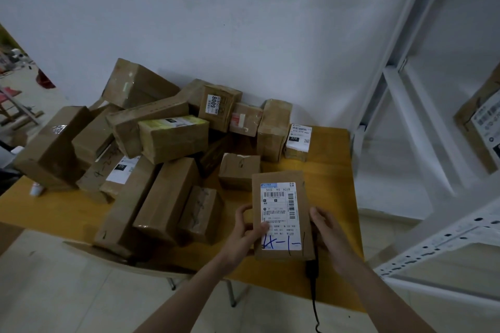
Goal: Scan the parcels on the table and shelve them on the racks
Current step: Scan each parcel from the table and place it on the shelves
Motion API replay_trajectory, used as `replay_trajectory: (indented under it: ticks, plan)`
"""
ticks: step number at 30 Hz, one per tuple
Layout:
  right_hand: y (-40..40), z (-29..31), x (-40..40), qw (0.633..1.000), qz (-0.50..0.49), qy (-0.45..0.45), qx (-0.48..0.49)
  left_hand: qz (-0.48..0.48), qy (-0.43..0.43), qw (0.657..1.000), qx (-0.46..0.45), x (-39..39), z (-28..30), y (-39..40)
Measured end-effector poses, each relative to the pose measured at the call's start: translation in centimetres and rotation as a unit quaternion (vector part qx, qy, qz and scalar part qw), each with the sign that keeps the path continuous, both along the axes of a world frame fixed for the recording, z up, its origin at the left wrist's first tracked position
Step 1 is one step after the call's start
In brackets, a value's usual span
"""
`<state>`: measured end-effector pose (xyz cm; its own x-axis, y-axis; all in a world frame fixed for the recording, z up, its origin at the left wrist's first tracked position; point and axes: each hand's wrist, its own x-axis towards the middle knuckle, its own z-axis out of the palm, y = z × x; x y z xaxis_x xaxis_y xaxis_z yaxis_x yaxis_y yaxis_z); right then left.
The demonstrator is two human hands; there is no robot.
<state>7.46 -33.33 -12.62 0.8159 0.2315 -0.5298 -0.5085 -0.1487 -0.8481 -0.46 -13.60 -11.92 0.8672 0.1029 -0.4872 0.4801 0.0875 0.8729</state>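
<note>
Yellow bench (332,159) against a white wall, brown parcels (173,138) heaped across it, white racks (422,105) at right. Left hand (247,232) and right hand (328,230) clasp a flat parcel (281,213) by its sides, above the bench's near edge. Its label (280,215) reads "501E M1 A21B", blue pen "4-1-1". Another says "6008" (213,105).

Held parcel's label (281,215) reads "501E M1 A21B" — a box's sticker (213,104) says "6008".

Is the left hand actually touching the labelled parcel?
Touching. The head view shows the left hand gripping the parcel: its thumb lies on the white label and its fingers curl round the left edge.
</note>
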Motion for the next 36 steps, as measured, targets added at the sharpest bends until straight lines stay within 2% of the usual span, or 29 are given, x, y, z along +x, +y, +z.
replay_trajectory:
  ticks: [3,5,9,13,17,21,26,30,36]
  plan:
    - [-0.2,-2.7,-0.3,0.985,-0.076,-0.056,-0.147,0.022,-0.013,1.0,0.007,-0.1,-0.7,0.6]
    - [-0.2,-5.2,-0.7,0.98,-0.04,-0.04,-0.191,0.042,-0.025,0.999,0.013,-0.3,-0.9,1.2]
    - [0.7,-8.8,-0.8,0.98,0.023,0.056,-0.19,0.058,-0.013,0.998,0.028,-0.7,-1.3,2.1]
    - [2.0,-9.3,0.6,0.982,-0.035,0.052,-0.179,0.053,0.002,0.998,0.04,-1.0,-2.1,3.0]
    - [1.9,-6.4,0.3,0.982,-0.037,0.009,-0.186,0.037,-0.009,0.998,0.051,-1.1,-2.0,3.3]
    - [1.4,1.1,-2.0,0.985,-0.022,-0.053,-0.161,0.032,-0.039,0.996,0.069,-0.4,-1.2,3.3]
    - [2.1,9.9,-6.9,0.987,0.059,-0.105,-0.104,0.029,-0.078,0.993,0.087,0.7,-0.4,2.6]
    - [3.2,11.6,-8.5,0.979,0.07,-0.156,-0.107,0.011,-0.106,0.99,0.093,1.1,0.6,1.6]
    - [3.1,12.7,-9.2,0.979,0.076,-0.158,-0.103,0.007,-0.121,0.989,0.084,0.6,1.3,0.7]
